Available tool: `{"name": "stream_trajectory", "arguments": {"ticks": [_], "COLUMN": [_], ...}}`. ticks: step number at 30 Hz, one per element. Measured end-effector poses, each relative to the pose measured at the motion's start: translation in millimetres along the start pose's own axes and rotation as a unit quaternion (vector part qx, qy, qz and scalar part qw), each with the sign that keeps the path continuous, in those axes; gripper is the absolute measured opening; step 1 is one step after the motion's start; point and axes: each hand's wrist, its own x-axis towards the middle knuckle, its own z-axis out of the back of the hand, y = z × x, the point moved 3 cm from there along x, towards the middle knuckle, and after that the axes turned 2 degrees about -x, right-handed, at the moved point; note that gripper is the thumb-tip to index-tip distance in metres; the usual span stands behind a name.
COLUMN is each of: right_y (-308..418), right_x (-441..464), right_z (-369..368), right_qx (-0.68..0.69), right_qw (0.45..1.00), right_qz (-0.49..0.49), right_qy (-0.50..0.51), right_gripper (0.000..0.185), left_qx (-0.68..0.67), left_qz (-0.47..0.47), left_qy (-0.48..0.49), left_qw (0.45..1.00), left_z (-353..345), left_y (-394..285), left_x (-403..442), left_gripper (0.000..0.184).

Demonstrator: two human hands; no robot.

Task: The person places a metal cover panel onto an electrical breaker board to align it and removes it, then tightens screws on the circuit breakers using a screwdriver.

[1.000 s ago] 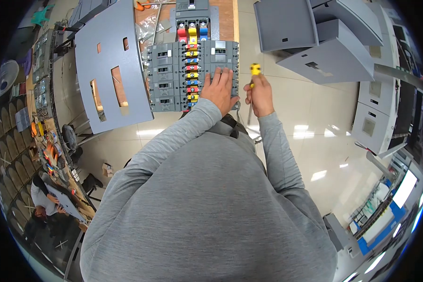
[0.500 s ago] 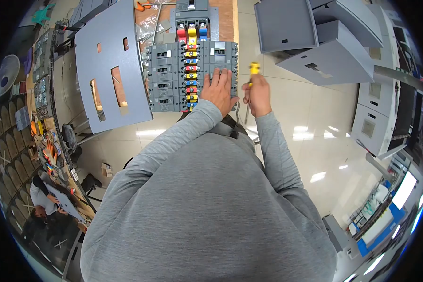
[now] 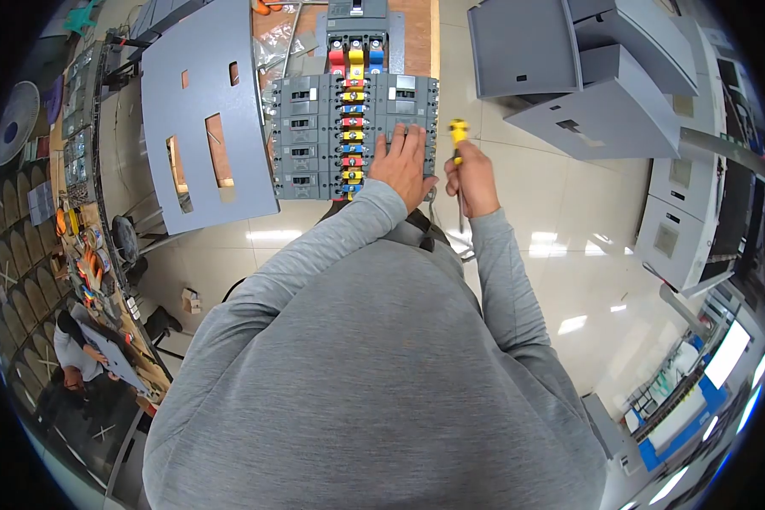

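My left hand (image 3: 401,166) lies with its fingers stretched out on the right-hand column of grey circuit breakers (image 3: 404,106). In my right hand (image 3: 474,180), closed around it, is a screwdriver (image 3: 459,132) with a yellow and black handle; its shaft points down towards me, off the right side of the breakers. Between the two breaker columns runs a row of red, yellow and blue busbars (image 3: 353,136) with screws. Above them sits a larger breaker (image 3: 357,25), with three wider coloured bars leading down from it.
A grey panel (image 3: 204,127) with cut-out slots stands left of the breakers. Grey metal enclosures (image 3: 527,51) are on the right, over the tiled floor. At far left, another person (image 3: 76,348) handles a panel by a workbench cluttered with tools.
The whole view has shifted slightly. My right hand still holds the screwdriver, a little lower and turned somewhat. My left hand stays on the breakers.
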Motion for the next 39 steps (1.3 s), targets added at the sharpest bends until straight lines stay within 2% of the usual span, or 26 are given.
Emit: {"name": "stream_trajectory", "arguments": {"ticks": [1, 4, 5, 8, 9, 12, 13, 16, 20, 21, 23, 26, 29, 32, 34, 39], "right_y": [-0.7, -9.2, -5.8, 6.5, 13.7, 37.7, 53.1, 81.7, 105.6, 108.9, 110.7, 112.2, 109.9, 103.1, 100.8, 94.4], "right_x": [3.6, 5.7, -9.5, -4.6, -3.7, -5.8, -15.5, -28.8, -45.0, -47.8, -51.1, -55.9, -60.4, -60.2, -62.4, -61.3], "right_z": [1.8, -10.1, -24.2, -3.7, -1.2, -2.5, -9.5, -18.0, -21.2, -21.4, -20.7, -14.0, -2.5, 11.1, 14.7, 28.6], "right_qx": [0.019, -0.007, -0.06, -0.091, -0.103, -0.003, 0.017, 0.034, -0.069, -0.058, -0.09, -0.127, -0.14, -0.153, -0.137, -0.155], "right_qw": [0.996, 0.987, 0.998, 0.996, 0.992, 0.988, 0.989, 0.979, 0.964, 0.962, 0.954, 0.939, 0.933, 0.926, 0.916, 0.939], "right_qz": [0.057, 0.1, -0.026, 0.008, 0.072, 0.145, 0.132, 0.192, 0.257, 0.265, 0.285, 0.316, 0.329, 0.343, 0.373, 0.304], "right_qy": [-0.069, -0.124, 0.008, 0.007, -0.014, -0.052, -0.062, -0.062, -0.019, -0.012, -0.033, -0.048, -0.045, -0.051, -0.056, -0.049], "right_gripper": [0.024, 0.024, 0.024, 0.025, 0.026, 0.027, 0.028, 0.029, 0.031, 0.031, 0.028, 0.026, 0.026, 0.029, 0.032, 0.021], "left_qx": [0.0, 0.014, 0.022, 0.012, 0.014, 0.016, 0.016, 0.018, 0.023, 0.022, 0.019, 0.016, -0.139, -0.22, -0.169, -0.108], "left_qz": [0.0, -0.001, -0.004, -0.005, -0.003, -0.003, -0.003, -0.004, -0.003, -0.003, -0.005, -0.016, -0.004, 0.04, 0.061, 0.109], "left_qy": [0.001, -0.005, -0.011, 0.014, 0.015, 0.02, 0.023, 0.027, 0.035, 0.037, 0.044, 0.015, -0.016, -0.119, -0.155, -0.165], "left_qw": [1.0, 1.0, 1.0, 1.0, 1.0, 1.0, 1.0, 0.999, 0.999, 0.999, 0.999, 1.0, 0.99, 0.967, 0.971, 0.974], "left_z": [1.0, -4.2, -7.6, 1.9, 3.1, 3.4, 3.7, 3.7, 5.3, 5.0, 3.1, 3.3, 18.1, 44.1, 48.1, 55.7], "left_y": [0.0, 1.9, 2.3, 0.7, 1.7, 0.0, 0.4, 1.6, 2.0, 2.6, 2.9, 4.5, 18.9, 51.6, 81.3, 128.2], "left_x": [-0.1, -2.9, -2.2, -1.6, -1.6, -1.5, -1.3, -2.0, -1.9, -1.0, -1.7, -3.0, -6.0, -21.9, -38.1, -59.1], "left_gripper": [0.086, 0.087, 0.087, 0.086, 0.086, 0.085, 0.085, 0.086, 0.086, 0.087, 0.087, 0.084, 0.073, 0.058, 0.051, 0.04]}}
